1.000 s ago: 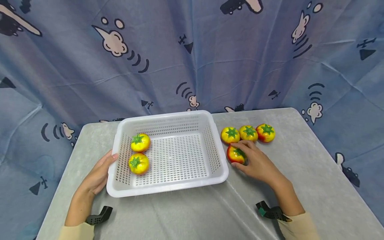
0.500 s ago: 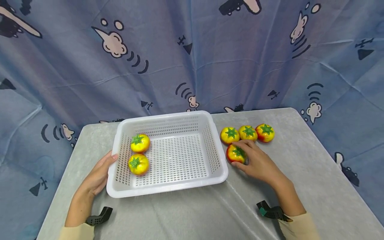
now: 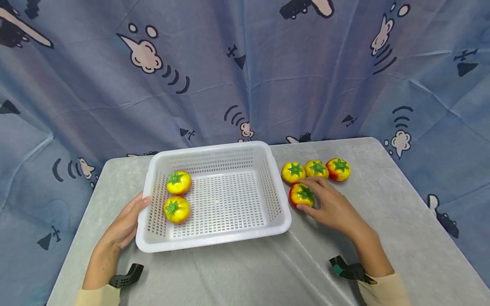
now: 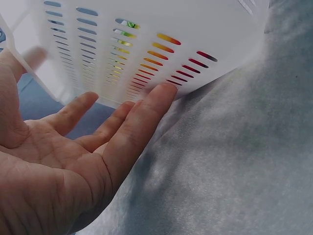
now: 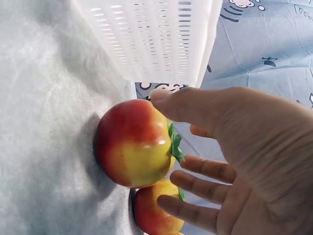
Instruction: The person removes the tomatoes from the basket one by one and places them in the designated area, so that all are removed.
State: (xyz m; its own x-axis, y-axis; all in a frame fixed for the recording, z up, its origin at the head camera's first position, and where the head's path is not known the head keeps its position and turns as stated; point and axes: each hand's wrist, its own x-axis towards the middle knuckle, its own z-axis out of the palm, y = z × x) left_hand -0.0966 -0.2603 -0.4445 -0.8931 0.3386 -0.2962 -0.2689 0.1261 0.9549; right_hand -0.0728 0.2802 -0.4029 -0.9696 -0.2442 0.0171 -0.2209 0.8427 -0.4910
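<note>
In the head view a white slotted plastic basket (image 3: 214,241) lies on the table. My left hand (image 3: 123,224) holds its left side, thumb over the rim and fingers along the outer wall. Inside at the left sit two yellow tomato-like fruits, a rear one (image 3: 180,183) and a front one (image 3: 178,211), with green leafy tops. My right hand (image 3: 334,207) is around a red-and-yellow tomato (image 3: 297,196) just right of the basket. In the right wrist view its thumb is at the tomato's upper side, while the other fingers (image 5: 195,213) extend loosely beside it.
Behind that tomato stand a yellow one (image 3: 292,175), another yellow one (image 3: 314,169) and a redder one (image 3: 333,173) in a row. A grey cloth covers the table (image 3: 237,276). Blue patterned fabric (image 3: 245,76) hangs behind the table's far edge.
My right hand has drawn back slightly to the right, leaving more of the tomato's top in sight. The left hand and basket stay where they were.
</note>
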